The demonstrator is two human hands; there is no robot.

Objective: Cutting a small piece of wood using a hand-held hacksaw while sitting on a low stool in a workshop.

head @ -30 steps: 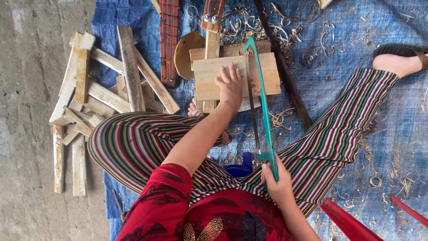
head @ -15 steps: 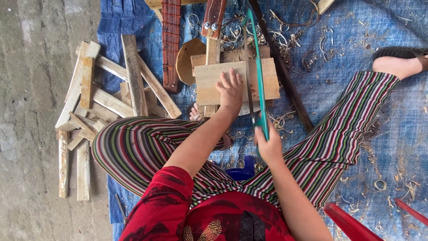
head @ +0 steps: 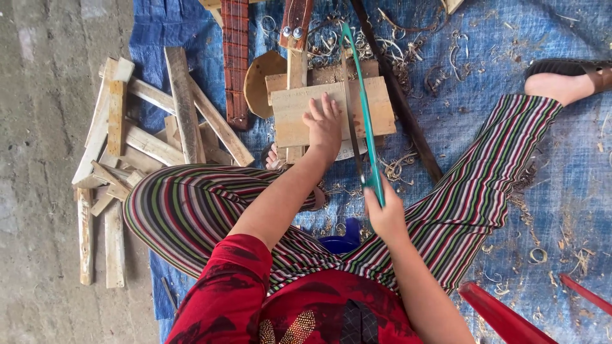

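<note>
A flat pale wooden board lies on the blue tarp in front of me, on top of other wood pieces. My left hand presses flat on the board with fingers spread. My right hand grips the handle of a teal-framed hand saw. The saw's frame runs away from me across the board, its blade along the board just right of my left hand.
A heap of scrap wooden slats lies to the left, partly on concrete floor. A reddish instrument neck and a dark long stick lie near the board. Wood shavings litter the tarp. A red stool leg stands at lower right.
The saw and my right hand have moved forward along the board, away from my body. My left hand stays pressed on the board.
</note>
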